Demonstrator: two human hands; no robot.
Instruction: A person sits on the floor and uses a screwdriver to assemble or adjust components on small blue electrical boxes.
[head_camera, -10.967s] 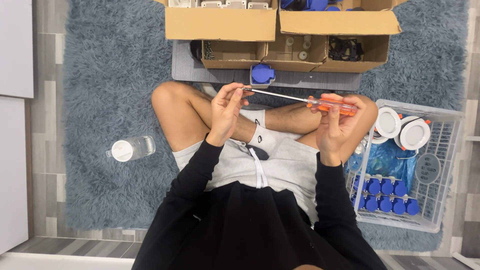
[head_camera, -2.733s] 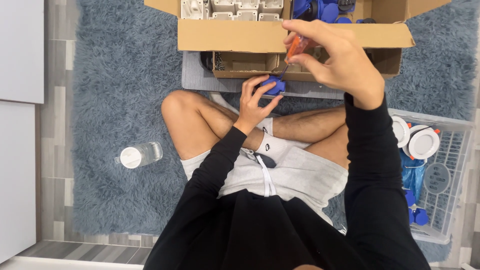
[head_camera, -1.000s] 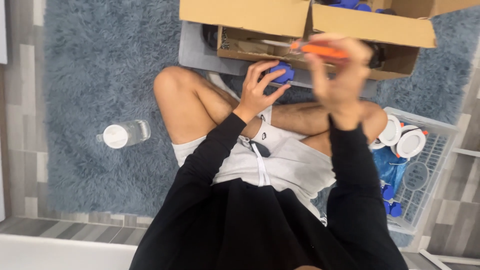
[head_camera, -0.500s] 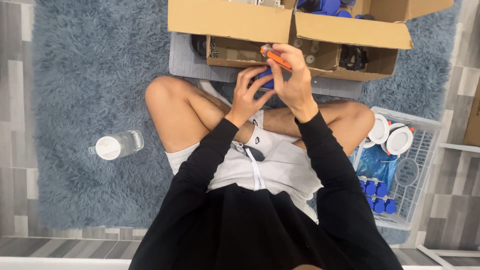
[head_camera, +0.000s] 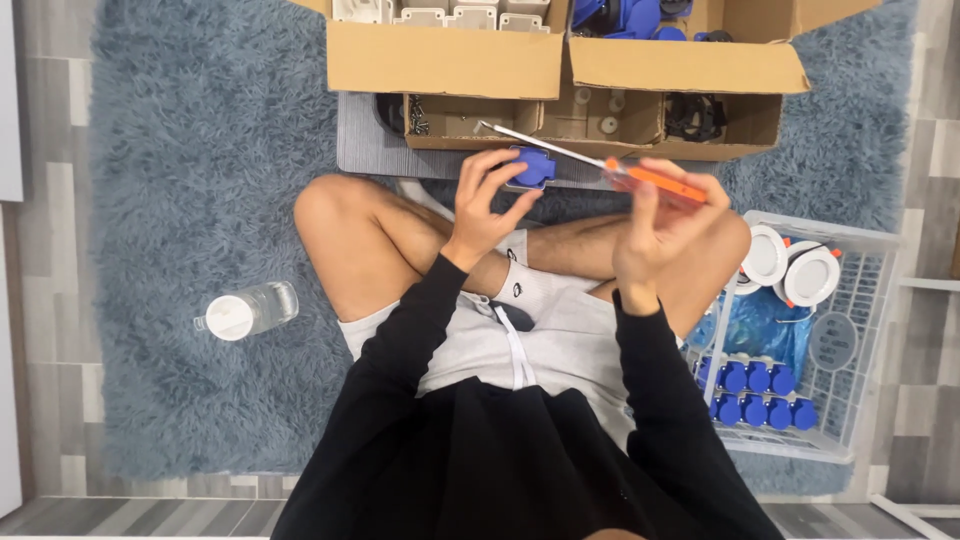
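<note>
Left hand (head_camera: 487, 203): fingers clamped on small blue plastic socket part (head_camera: 534, 167), held above crossed legs, just before open cardboard box (head_camera: 560, 70). Right hand (head_camera: 655, 225): closed around orange-handled screwdriver (head_camera: 655, 181), shaft angled toward the blue part. White wire basket (head_camera: 868, 300) at right; clear plastic bottle (head_camera: 246, 312) on blue shag rug (head_camera: 190, 180).

The person sits cross-legged on a rug (head_camera: 180, 180). In front of the knees lie two open cardboard boxes (head_camera: 560, 65) side by side, with small parts in them. The left hand (head_camera: 487, 200) holds a small plug part (head_camera: 533, 166) just in front of the boxes. The right hand (head_camera: 662, 225) is beside it and holds a screwdriver (head_camera: 600, 165), whose tip points left over the plug part. A bottle (head_camera: 247, 311) lies on the rug to the left. A wire basket (head_camera: 860, 330) sits on the right, with round lamps (head_camera: 790, 268) and more plug parts (head_camera: 760, 395) in it.
</note>
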